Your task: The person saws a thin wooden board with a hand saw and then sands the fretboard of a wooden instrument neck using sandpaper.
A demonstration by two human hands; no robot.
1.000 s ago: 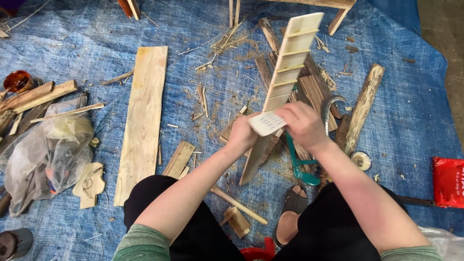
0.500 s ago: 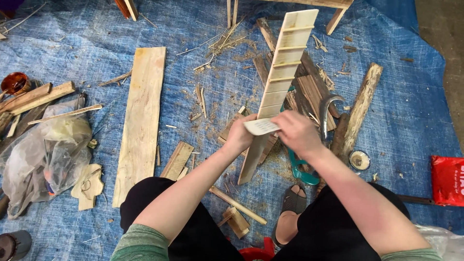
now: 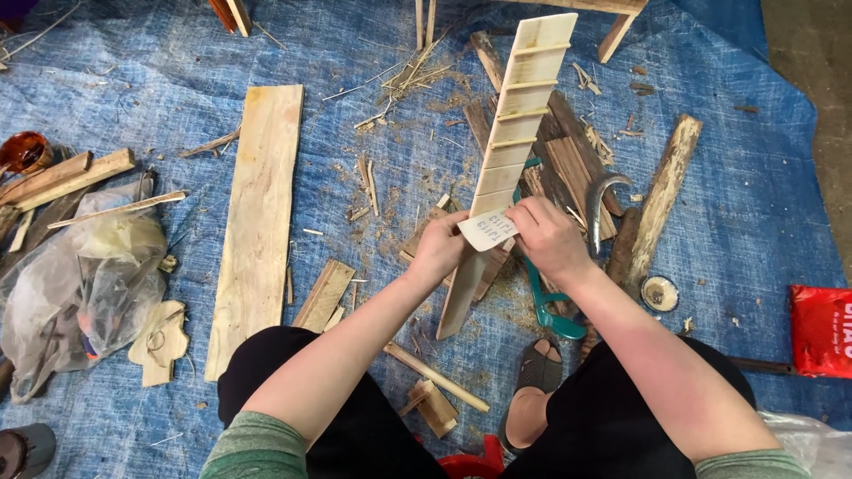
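A long pale wooden strip with several cross notches [image 3: 515, 115] slants up from the blue tarp [image 3: 728, 213] in front of me. My left hand [image 3: 439, 248] grips its left edge near the middle. My right hand [image 3: 546, 235] presses a folded piece of sandpaper [image 3: 486, 231] against the strip's face. The strip's lower end rests on the tarp between my knees.
A wide pale plank [image 3: 262, 222] lies left. Dark wood scraps and a curved blade [image 3: 599, 200] sit behind the strip, beside a bark-covered stick [image 3: 661, 200]. A teal tool handle [image 3: 546, 302], clear plastic bag [image 3: 80, 284], red packet [image 3: 821, 328] and small offcuts [image 3: 435, 404] lie around.
The sandpaper under my right hand has slid a little down and along the strip. The strip has stayed at nearly the same slant.
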